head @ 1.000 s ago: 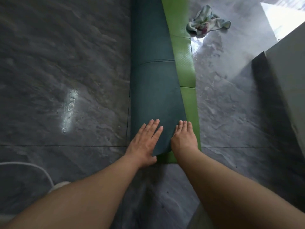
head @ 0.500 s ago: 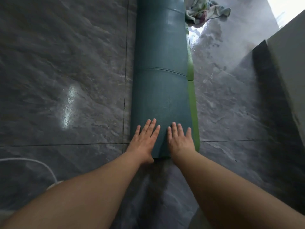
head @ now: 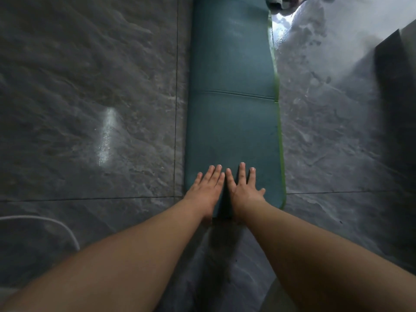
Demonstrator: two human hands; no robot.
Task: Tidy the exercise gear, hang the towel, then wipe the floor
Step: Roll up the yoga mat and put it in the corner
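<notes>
**Square the Folded Mat**

Left grip (head: 208,191) and right grip (head: 244,190) lie flat, fingers straight, holding nothing, on the near end of the dark teal foam exercise mat (head: 231,109), centre frame. Press evenly outward to square its green right edge. Crumpled pale cloth towel (head: 279,4): top edge.

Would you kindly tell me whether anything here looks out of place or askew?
A crumpled towel lies on the floor by the far end of the yoga mat, cut off by the frame. The folded mat is not flush: a green strip of its lower layer shows along the right edge.
</notes>
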